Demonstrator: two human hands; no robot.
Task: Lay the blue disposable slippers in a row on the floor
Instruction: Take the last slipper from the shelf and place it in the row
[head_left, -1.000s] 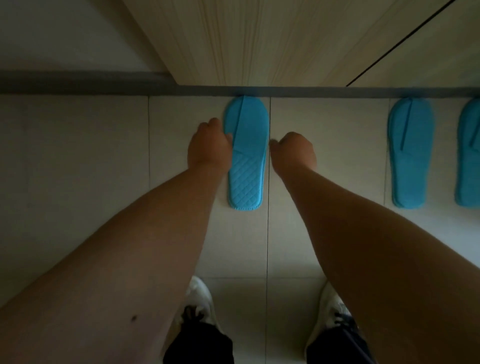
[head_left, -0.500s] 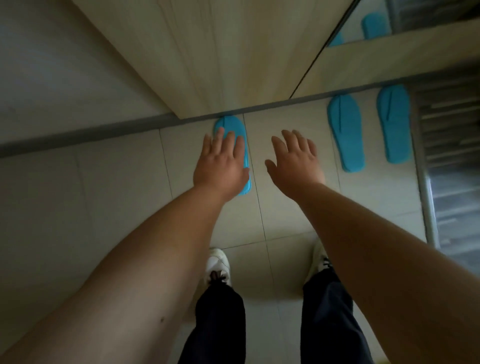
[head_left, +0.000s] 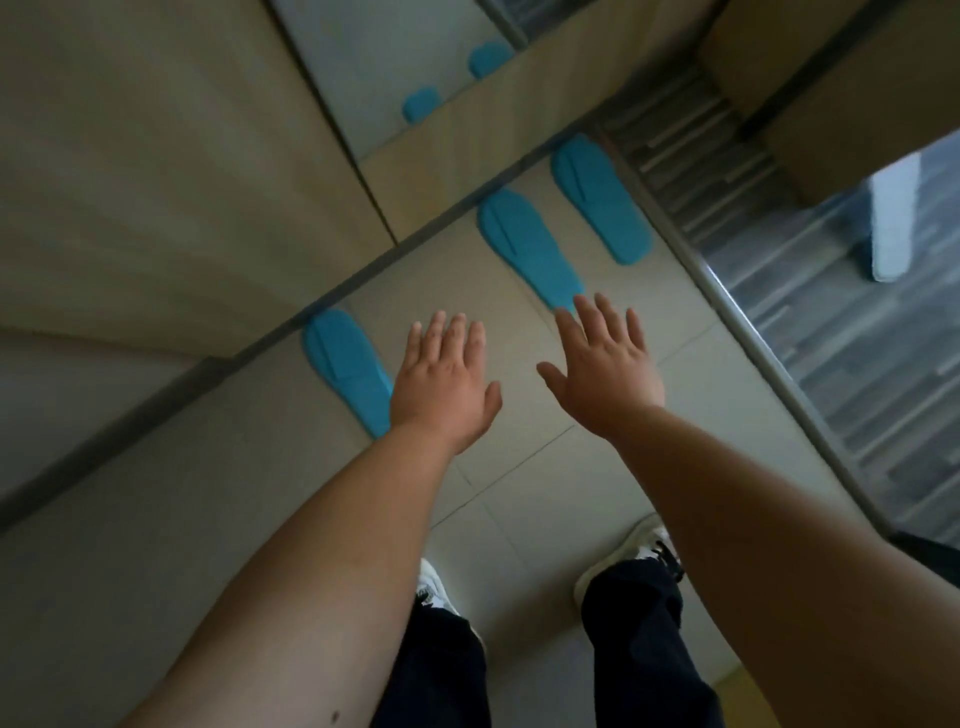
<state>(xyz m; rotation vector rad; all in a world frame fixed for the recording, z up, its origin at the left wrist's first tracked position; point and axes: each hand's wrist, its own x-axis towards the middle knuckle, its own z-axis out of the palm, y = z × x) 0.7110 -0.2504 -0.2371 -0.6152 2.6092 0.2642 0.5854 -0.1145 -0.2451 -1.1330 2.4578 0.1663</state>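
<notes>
Three blue disposable slippers lie flat on the tiled floor (head_left: 519, 467), toes against the dark baseboard (head_left: 363, 270) at the foot of the wooden cabinet (head_left: 156, 182). The left slipper (head_left: 345, 371) lies by itself, well apart from the other two; its heel end is hidden behind my left hand (head_left: 441, 387). The middle slipper (head_left: 527, 249) and the right slipper (head_left: 600, 200) lie side by side, near each other but not touching, and parallel. My left hand is spread, palm down, fingers straight and slightly apart, holding nothing; it hangs in front of the floor between the left and middle slippers. My right hand (head_left: 605, 371) is likewise spread with straight fingers and holds nothing; its fingertips (head_left: 584, 306) overlap the heel of the middle slipper in the head view, and I cannot tell whether they touch it. A mirrored panel (head_left: 363, 62) in the cabinet shows blue reflections of slippers. To the right of the row, a metal threshold strip (head_left: 753, 332) borders a grey striped floor (head_left: 857, 364). Below my forearms, my dark trousers (head_left: 644, 649) and white shoes (head_left: 631, 545) stand on the tiles.
</notes>
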